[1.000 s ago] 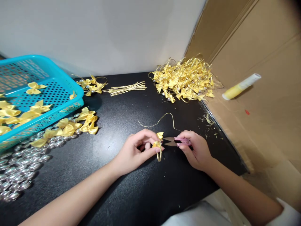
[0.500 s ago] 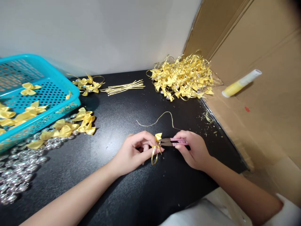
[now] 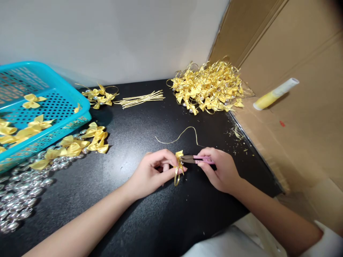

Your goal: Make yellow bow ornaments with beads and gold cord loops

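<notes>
My left hand (image 3: 154, 169) is closed on a yellow ribbon bow (image 3: 179, 154), pinched between thumb and fingers. A gold cord loop (image 3: 176, 181) hangs below the bow, and a small silver bit shows at its middle. My right hand (image 3: 221, 169) grips pink-handled thread snips (image 3: 200, 159). Their metal blades point left and their tips meet the bow's middle; whether they touch cord there is too small to tell. Behind the hands, a thin loose yellow thread (image 3: 184, 132) curves over the black table (image 3: 128, 142), one end running toward my right hand.
A blue basket (image 3: 87, 107) with yellow bows stands at the left. Silver beads (image 3: 24, 192) and more bows (image 3: 98, 137) lie before it. Gold ties (image 3: 142, 99) lie at the back, beside a heap of finished-looking bow loops (image 3: 209, 87). Cardboard (image 3: 294, 135) borders the right edge.
The snips' blades have come closer together and shifted slightly upward at the bow. The bow and its loop have tilted a little. My hands stay nearly in place.
</notes>
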The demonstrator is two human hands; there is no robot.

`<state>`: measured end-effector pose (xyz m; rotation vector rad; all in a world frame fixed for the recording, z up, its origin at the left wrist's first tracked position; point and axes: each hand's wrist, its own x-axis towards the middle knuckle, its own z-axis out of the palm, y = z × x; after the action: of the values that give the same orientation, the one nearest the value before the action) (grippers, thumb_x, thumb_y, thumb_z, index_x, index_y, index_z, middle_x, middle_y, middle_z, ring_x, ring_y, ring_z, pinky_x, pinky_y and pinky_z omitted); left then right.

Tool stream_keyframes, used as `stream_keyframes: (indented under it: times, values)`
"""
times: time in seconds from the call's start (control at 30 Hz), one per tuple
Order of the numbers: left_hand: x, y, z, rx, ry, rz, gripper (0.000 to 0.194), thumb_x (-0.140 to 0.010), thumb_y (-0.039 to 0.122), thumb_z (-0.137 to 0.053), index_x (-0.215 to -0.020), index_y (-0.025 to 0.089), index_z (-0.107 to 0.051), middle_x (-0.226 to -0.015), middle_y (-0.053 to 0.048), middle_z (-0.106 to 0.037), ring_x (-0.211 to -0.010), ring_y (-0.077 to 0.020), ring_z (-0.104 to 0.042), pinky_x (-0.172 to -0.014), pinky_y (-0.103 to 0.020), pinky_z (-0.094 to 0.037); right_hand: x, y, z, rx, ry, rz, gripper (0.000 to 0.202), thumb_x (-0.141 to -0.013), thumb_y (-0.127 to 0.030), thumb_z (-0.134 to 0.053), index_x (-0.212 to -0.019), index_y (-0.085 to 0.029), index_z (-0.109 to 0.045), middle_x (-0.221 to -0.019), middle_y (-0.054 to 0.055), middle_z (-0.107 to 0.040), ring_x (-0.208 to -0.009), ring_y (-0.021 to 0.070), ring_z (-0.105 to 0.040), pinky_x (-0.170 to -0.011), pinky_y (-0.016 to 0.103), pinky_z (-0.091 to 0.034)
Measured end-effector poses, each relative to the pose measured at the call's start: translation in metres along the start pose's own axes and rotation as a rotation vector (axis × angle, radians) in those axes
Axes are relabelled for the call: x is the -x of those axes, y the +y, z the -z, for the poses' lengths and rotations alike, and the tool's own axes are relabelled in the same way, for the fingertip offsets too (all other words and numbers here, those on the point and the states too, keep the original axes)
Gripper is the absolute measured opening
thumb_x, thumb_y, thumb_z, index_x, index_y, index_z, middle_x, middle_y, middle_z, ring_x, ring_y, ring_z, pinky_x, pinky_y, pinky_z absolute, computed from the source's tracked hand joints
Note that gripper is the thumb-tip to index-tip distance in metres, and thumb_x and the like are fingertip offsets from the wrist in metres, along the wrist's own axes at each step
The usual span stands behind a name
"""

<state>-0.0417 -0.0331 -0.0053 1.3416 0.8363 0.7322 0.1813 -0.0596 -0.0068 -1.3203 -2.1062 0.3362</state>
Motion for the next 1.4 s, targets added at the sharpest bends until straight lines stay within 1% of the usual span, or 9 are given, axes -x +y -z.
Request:
stream_keyframes:
  times: [0.13, 0.33, 0.43, 0.53, 0.7, 0.8, 0.87, 1.1, 1.4]
  values:
    - [0.000, 0.001, 0.000, 0.059, 0.009, 0.001, 0.025, -0.079, 0.033, -0.073, -0.076, 0.017, -0.053, -0.061, 0.001, -0.062, -0.051, -0.0095, -0.057, -0.046, -0.019, -0.038, -0.001, 0.003, 0.000, -0.015, 0.022, -0.033, 0.009, -0.091, -0.030, -0.052, -0.092, -0.022, -0.056, -0.079, 0.002, -0.073, -0.064, 0.0157, -0.068, -0.060, 0.027, -0.050]
    - [0.000, -0.002, 0.001, 0.181, 0.043, 0.033, 0.034, -0.079, 0.029, -0.073, -0.077, 0.021, -0.040, -0.056, 0.007, -0.054, -0.055, -0.0101, -0.061, -0.048, -0.018, -0.039, 0.004, 0.055, 0.033, 0.129, 0.430, -0.473, 0.022, -0.088, -0.041, -0.059, -0.097, -0.021, -0.057, -0.086, 0.006, -0.071, -0.072, 0.0215, -0.068, -0.060, 0.032, -0.052]
    - [-0.001, -0.002, 0.002, 0.186, 0.021, 0.034, 0.032, -0.080, 0.027, -0.072, -0.076, 0.020, -0.041, -0.060, 0.005, -0.058, -0.053, -0.0086, -0.060, -0.047, -0.017, -0.036, 0.022, 0.095, 0.067, 0.429, 0.398, -0.557, 0.022, -0.085, -0.044, -0.063, -0.089, -0.024, -0.059, -0.075, 0.008, -0.066, -0.067, 0.0248, -0.062, -0.058, 0.037, -0.045]
    - [-0.003, -0.002, 0.003, 0.199, -0.032, 0.020, 0.026, -0.081, 0.027, -0.071, -0.081, 0.019, -0.047, -0.073, -0.001, -0.068, -0.058, -0.0099, -0.063, -0.049, -0.018, -0.040, 0.043, 0.123, 0.094, 0.691, 0.314, -0.448, 0.018, -0.087, -0.041, -0.061, -0.078, -0.025, -0.058, -0.069, 0.009, -0.058, -0.067, 0.0267, -0.054, -0.060, 0.040, -0.038]
    - [-0.003, -0.001, 0.002, 0.131, -0.023, 0.031, 0.021, -0.080, 0.025, -0.072, -0.092, 0.015, -0.058, -0.075, -0.004, -0.070, -0.059, -0.0100, -0.062, -0.052, -0.020, -0.042, 0.060, 0.137, 0.101, 0.795, 0.326, -0.454, 0.020, -0.087, -0.043, -0.060, -0.076, -0.025, -0.062, -0.071, 0.010, -0.054, -0.078, 0.0322, -0.053, -0.061, 0.042, -0.034]
    - [-0.002, -0.002, 0.003, 0.105, -0.029, 0.032, 0.025, -0.079, 0.027, -0.072, -0.097, 0.015, -0.059, -0.076, -0.004, -0.070, -0.060, -0.0102, -0.061, -0.053, -0.021, -0.042, 0.048, 0.123, 0.089, 0.777, 0.379, -0.457, 0.022, -0.081, -0.045, -0.066, -0.082, -0.023, -0.066, -0.083, 0.014, -0.061, -0.087, 0.0347, -0.057, -0.068, 0.046, -0.040]
    - [-0.002, -0.002, 0.003, 0.085, -0.032, 0.030, 0.026, -0.079, 0.028, -0.072, -0.099, 0.015, -0.060, -0.075, -0.004, -0.069, -0.059, -0.0098, -0.059, -0.053, -0.021, -0.041, 0.032, 0.099, 0.077, 0.645, 0.409, -0.310, 0.021, -0.079, -0.041, -0.069, -0.087, -0.022, -0.066, -0.089, 0.014, -0.065, -0.088, 0.0319, -0.060, -0.077, 0.047, -0.043]
    - [-0.001, -0.002, 0.002, 0.039, -0.062, 0.014, 0.028, -0.082, 0.023, -0.069, -0.104, 0.018, -0.052, -0.075, 0.000, -0.065, -0.051, -0.0055, -0.046, -0.050, -0.019, -0.035, -0.027, -0.008, 0.021, 0.014, -0.169, 0.099, 0.016, -0.085, -0.027, -0.065, -0.101, -0.021, -0.063, -0.095, 0.005, -0.070, -0.090, 0.0210, -0.063, -0.082, 0.037, -0.043]
    - [0.000, -0.001, 0.001, 0.042, -0.067, 0.010, 0.024, -0.087, 0.027, -0.062, -0.101, 0.020, -0.044, -0.078, -0.002, -0.068, -0.052, -0.0067, -0.047, -0.052, -0.021, -0.036, -0.039, -0.014, -0.003, -0.032, -0.024, 0.235, 0.008, -0.087, -0.021, -0.061, -0.091, -0.022, -0.067, -0.082, 0.002, -0.071, -0.077, 0.0171, -0.062, -0.077, 0.036, -0.042]
